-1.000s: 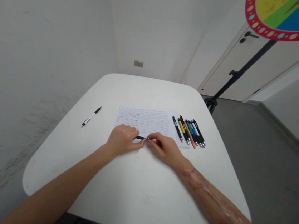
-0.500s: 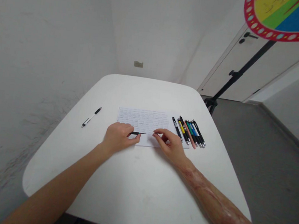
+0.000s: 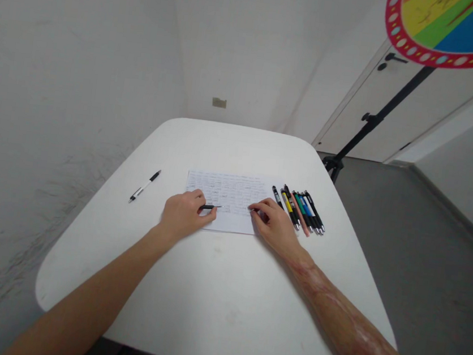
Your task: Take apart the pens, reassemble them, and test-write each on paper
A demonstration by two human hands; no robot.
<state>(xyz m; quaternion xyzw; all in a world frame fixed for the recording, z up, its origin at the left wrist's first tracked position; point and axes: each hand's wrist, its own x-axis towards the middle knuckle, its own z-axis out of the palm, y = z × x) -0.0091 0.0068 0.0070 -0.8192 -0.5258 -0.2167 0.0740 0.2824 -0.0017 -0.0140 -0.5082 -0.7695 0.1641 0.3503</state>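
Note:
Over the paper sheet, covered in handwriting, my left hand is closed on a black pen barrel. A thin pale length, like a refill, sticks out of the barrel toward the right. My right hand pinches a small piece with a metallic look between thumb and forefinger; its kind is too small to tell. A gap of bare paper lies between the two hands, and the held parts are apart. Just right of my right hand lies a row of several pens.
A black-and-white pen lies alone on the left of the white table. Walls stand to the left and behind. At the right are a colourful wheel on a black stand and a door.
My hands have moved apart, the left one to the left and the right one slightly to the right. The black barrel and the small piece have gone with them.

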